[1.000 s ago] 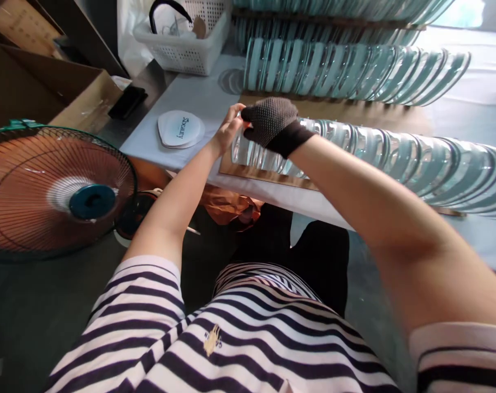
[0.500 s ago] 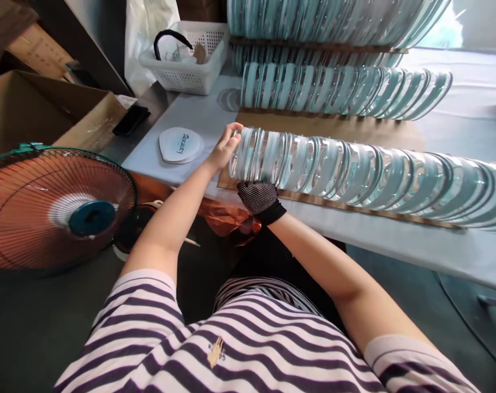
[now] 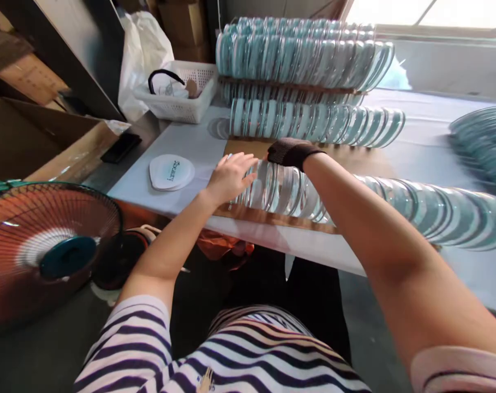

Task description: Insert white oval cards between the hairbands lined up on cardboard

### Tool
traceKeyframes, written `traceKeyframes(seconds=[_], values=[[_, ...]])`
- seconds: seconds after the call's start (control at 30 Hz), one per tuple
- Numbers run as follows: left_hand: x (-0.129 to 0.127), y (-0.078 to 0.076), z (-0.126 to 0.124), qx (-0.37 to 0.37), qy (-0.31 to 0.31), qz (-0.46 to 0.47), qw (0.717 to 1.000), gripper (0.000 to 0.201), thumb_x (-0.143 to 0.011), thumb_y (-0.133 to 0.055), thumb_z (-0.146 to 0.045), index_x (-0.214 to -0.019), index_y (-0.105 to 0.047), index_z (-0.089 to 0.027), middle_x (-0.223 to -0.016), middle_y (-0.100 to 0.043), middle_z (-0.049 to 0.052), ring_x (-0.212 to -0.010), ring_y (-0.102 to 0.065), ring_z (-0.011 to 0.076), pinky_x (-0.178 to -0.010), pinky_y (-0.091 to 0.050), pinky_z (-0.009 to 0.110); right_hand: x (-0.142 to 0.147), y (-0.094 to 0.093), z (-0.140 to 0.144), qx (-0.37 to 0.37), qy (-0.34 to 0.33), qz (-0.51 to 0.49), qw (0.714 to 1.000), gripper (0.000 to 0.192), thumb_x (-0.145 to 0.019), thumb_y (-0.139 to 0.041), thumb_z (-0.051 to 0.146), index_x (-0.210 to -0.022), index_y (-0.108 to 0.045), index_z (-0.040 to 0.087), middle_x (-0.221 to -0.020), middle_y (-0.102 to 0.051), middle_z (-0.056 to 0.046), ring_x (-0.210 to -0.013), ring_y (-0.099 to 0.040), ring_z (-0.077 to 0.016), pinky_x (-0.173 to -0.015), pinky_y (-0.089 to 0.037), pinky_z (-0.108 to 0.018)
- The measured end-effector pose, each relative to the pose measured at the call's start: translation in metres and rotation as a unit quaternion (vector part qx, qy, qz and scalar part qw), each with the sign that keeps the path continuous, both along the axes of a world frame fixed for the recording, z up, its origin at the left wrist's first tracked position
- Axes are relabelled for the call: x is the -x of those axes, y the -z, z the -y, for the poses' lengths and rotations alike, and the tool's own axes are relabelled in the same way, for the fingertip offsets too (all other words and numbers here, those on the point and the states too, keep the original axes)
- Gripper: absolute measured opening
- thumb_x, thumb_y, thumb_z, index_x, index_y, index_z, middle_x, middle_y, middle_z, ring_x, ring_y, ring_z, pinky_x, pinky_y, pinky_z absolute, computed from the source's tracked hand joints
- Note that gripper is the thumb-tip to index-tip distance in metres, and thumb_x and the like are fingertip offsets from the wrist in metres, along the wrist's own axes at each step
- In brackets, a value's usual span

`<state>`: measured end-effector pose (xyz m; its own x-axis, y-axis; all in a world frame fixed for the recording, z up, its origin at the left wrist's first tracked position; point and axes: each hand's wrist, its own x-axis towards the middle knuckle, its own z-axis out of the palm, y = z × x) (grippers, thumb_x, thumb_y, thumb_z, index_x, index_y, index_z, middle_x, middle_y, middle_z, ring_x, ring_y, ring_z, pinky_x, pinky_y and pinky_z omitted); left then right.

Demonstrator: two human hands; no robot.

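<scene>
White table (image 3: pixel 190 144), both hands (image 3: pixel 231 177) pressing near row of glass discs (image 3: pixel 395 204)

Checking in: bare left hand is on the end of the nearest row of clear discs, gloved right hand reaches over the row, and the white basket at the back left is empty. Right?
Not quite. The white basket is not empty: the head view shows a black band and small items in it. The rest holds: the bare left hand rests on the end of the nearest disc row, and the gloved right hand reaches over it.

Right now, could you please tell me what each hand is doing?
Left hand: open, flat against the near row of clear glass discs.
Right hand: gloved, atop it; grip hidden.
</scene>
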<state>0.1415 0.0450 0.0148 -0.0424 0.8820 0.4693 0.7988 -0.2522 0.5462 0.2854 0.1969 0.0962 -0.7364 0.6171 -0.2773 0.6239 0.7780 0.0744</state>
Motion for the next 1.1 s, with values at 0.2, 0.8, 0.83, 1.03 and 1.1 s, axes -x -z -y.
traceKeyframes(seconds=[0.2, 0.8, 0.83, 1.03, 1.1], values=[[-0.015, 0.006, 0.007, 0.0, -0.035, -0.033, 0.999, 0.039, -0.091, -0.058, -0.037, -0.129, -0.065, -0.03, -0.139, -0.062, 0.006, -0.135, -0.051, 0.0312, -0.123, -0.023, 0.052, 0.045, 0.007, -0.03, 0.147, -0.064, 0.073, 0.984, 0.028, -0.089, -0.056, 0.02, -0.111, -0.072, 0.014, -0.088, -0.071, -0.003, -0.069, -0.06, -0.0111, -0.069, -0.048, -0.025], [-0.005, 0.004, -0.002, 0.035, 0.006, -0.028, 0.999, 0.04, -0.093, -0.054, -0.036, -0.13, -0.063, -0.023, -0.144, -0.058, 0.01, -0.135, -0.048, 0.0338, -0.122, -0.021, 0.053, -0.056, 0.056, 0.14, -0.111, -0.067, -0.104, 0.986, 0.037, -0.098, -0.038, 0.029, -0.119, -0.068, 0.019, -0.103, -0.072, -0.014, -0.089, -0.067, -0.027, -0.068, -0.041, -0.033], [-0.005, 0.003, -0.002, 0.039, 0.007, -0.03, 0.999, 0.041, -0.093, -0.055, -0.036, -0.13, -0.063, -0.023, -0.144, -0.057, 0.011, -0.135, -0.048, 0.0339, -0.122, -0.021, 0.053, -0.058, 0.07, 0.15, -0.097, -0.064, -0.102, 0.988, 0.037, -0.099, -0.038, 0.027, -0.117, -0.069, 0.019, -0.101, -0.073, -0.014, -0.088, -0.067, -0.027, -0.068, -0.04, -0.033], [-0.012, -0.008, 0.009, 0.062, -0.037, -0.123, 0.99, 0.043, -0.098, -0.045, -0.033, -0.138, -0.057, -0.025, -0.148, -0.055, 0.007, -0.141, -0.044, 0.0291, -0.122, -0.022, 0.056, -0.07, 0.107, 0.167, -0.052, -0.011, -0.126, 0.991, 0.035, -0.099, -0.04, 0.033, -0.104, -0.073, 0.02, -0.091, -0.074, -0.011, -0.084, -0.068, -0.0239, -0.067, -0.037, -0.031], [-0.02, -0.015, 0.012, 0.057, -0.056, -0.163, 0.983, 0.044, -0.099, -0.044, -0.033, -0.14, -0.055, -0.024, -0.15, -0.052, 0.007, -0.146, -0.036, 0.0303, -0.123, -0.016, 0.061, -0.076, 0.085, 0.146, -0.079, 0.011, -0.165, 0.983, 0.04, -0.1, -0.039, 0.041, -0.102, -0.073, 0.021, -0.092, -0.074, -0.01, -0.083, -0.067, -0.0227, -0.066, -0.036, -0.03]])
